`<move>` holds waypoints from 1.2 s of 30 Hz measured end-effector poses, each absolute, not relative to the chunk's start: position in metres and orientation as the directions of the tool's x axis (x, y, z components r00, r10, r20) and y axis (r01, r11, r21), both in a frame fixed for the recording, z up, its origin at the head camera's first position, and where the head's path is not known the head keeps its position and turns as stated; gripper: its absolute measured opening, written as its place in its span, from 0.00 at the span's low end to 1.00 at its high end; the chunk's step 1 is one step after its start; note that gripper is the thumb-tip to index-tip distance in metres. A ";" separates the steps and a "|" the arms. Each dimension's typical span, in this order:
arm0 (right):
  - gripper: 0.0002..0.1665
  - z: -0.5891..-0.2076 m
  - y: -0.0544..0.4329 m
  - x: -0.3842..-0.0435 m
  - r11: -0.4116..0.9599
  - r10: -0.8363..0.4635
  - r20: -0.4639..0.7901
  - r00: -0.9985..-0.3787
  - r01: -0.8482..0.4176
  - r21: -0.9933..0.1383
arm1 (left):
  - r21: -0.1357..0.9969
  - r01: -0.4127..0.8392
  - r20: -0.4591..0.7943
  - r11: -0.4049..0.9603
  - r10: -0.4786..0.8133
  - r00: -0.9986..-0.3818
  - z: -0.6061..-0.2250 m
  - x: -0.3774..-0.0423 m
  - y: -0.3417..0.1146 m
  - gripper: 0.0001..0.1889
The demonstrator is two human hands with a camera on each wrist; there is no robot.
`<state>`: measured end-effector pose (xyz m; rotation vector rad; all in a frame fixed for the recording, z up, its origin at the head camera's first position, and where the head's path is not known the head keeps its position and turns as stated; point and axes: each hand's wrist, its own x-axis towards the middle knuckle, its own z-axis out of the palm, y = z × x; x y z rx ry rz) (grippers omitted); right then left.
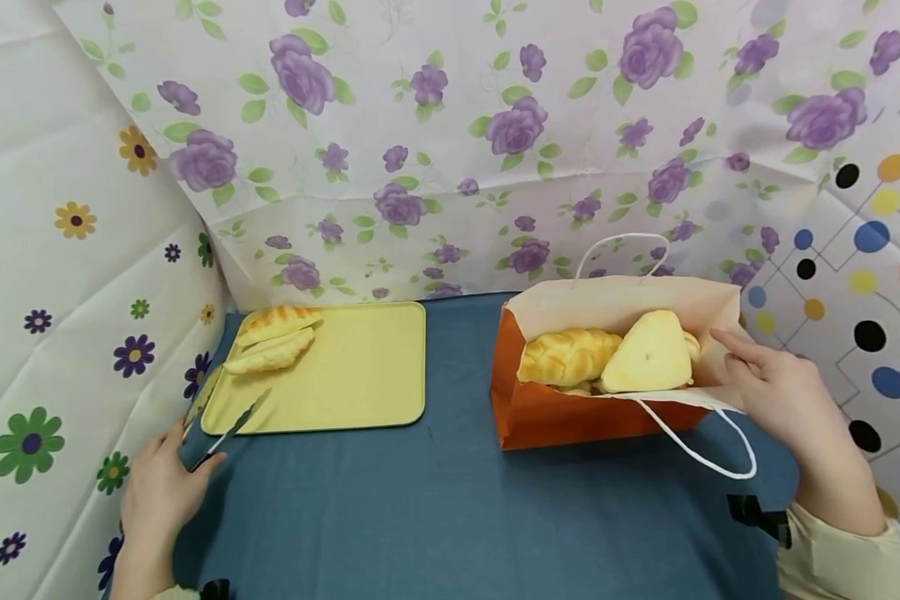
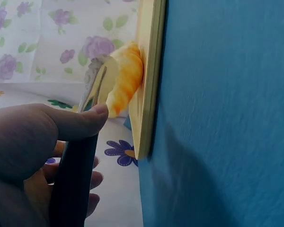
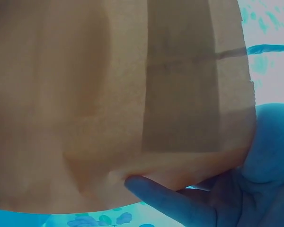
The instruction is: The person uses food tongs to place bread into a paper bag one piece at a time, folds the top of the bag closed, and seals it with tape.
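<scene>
My left hand (image 1: 161, 487) holds a pair of tongs (image 1: 234, 427) by the dark handles, their two arms spread apart. The tips reach over the front left corner of a yellow tray (image 1: 371, 367). Two pale, golden-topped bread pieces (image 1: 272, 352) lie at the tray's back left. On the other side, my right hand (image 1: 787, 396) grips the right rim of an orange paper bag (image 1: 600, 425), one finger along its pale inside. Within the bag sit a braided loaf (image 1: 570, 357) and a pale yellow, rounded triangular piece (image 1: 648, 357). Other pieces beneath are mostly hidden.
A blue cloth (image 1: 420, 517) covers the table. White cord handles (image 1: 693, 450) stick out from the bag, one hanging over its front. Flowered sheeting (image 1: 412, 150) stands behind, and patterned sheets close off the left and right sides.
</scene>
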<state>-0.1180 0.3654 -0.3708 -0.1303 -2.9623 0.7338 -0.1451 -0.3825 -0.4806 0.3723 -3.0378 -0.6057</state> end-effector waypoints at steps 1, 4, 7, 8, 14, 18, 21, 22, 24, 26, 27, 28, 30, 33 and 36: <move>0.31 -0.371 0.365 -0.118 0.881 0.104 0.068 -0.992 0.060 -0.469 | 0.377 -0.220 -0.030 0.900 -0.225 -0.974 -0.481 -0.147 -0.385 0.50; 0.31 -0.370 0.364 -0.117 0.879 0.104 0.069 -0.992 0.059 -0.473 | 0.359 -0.204 -0.023 0.911 -0.210 -0.977 -0.480 -0.151 -0.392 0.50; 0.31 -0.370 0.363 -0.117 0.877 0.106 0.066 -0.992 0.062 -0.476 | 0.350 -0.210 -0.022 0.913 -0.216 -0.976 -0.477 -0.155 -0.395 0.50; 0.31 -0.370 0.363 -0.117 0.877 0.106 0.066 -0.992 0.061 -0.477 | 0.346 -0.216 -0.021 0.913 -0.222 -0.975 -0.476 -0.157 -0.395 0.50; 0.31 -0.370 0.364 -0.118 0.878 0.101 0.069 -0.992 0.056 -0.476 | 0.327 -0.214 -0.002 0.920 -0.226 -0.974 -0.473 -0.165 -0.394 0.50; 0.31 -0.370 0.365 -0.120 0.878 0.101 0.068 -0.993 0.057 -0.475 | 0.301 -0.161 0.069 0.940 -0.190 -0.979 -0.474 -0.169 -0.393 0.47; 0.31 -0.370 0.364 -0.119 0.875 0.105 0.065 -0.992 0.061 -0.479 | 0.287 -0.132 0.089 0.949 -0.164 -0.982 -0.474 -0.173 -0.388 0.45; 0.31 -0.370 0.364 -0.119 0.875 0.106 0.063 -0.992 0.063 -0.480 | 0.286 -0.121 0.091 0.951 -0.153 -0.984 -0.474 -0.175 -0.386 0.45; 0.31 -0.370 0.364 -0.119 0.874 0.110 0.063 -0.992 0.067 -0.481 | 0.283 -0.096 0.097 0.954 -0.128 -0.987 -0.473 -0.180 -0.381 0.46; 0.31 -0.370 0.364 -0.119 0.874 0.110 0.062 -0.992 0.067 -0.482 | 0.283 -0.073 0.104 0.956 -0.106 -0.989 -0.473 -0.184 -0.376 0.46; 0.31 -0.370 0.365 -0.119 0.874 0.110 0.060 -0.992 0.067 -0.482 | 0.278 -0.062 0.109 0.959 -0.096 -0.989 -0.473 -0.186 -0.374 0.45; 0.31 -0.370 0.365 -0.119 0.874 0.109 0.058 -0.992 0.068 -0.482 | 0.272 -0.052 0.117 0.961 -0.087 -0.989 -0.473 -0.188 -0.373 0.45; 0.32 -0.370 0.365 -0.119 0.873 0.107 0.053 -0.993 0.068 -0.483 | 0.262 -0.039 0.127 0.964 -0.075 -0.989 -0.473 -0.193 -0.370 0.43; 0.32 -0.370 0.366 -0.120 0.873 0.104 0.052 -0.993 0.066 -0.483 | 0.232 -0.013 0.147 0.973 -0.048 -0.988 -0.473 -0.200 -0.366 0.42; 0.32 -0.370 0.366 -0.120 0.874 0.103 0.054 -0.993 0.065 -0.482 | 0.197 0.016 0.185 0.980 -0.021 -0.983 -0.474 -0.208 -0.362 0.39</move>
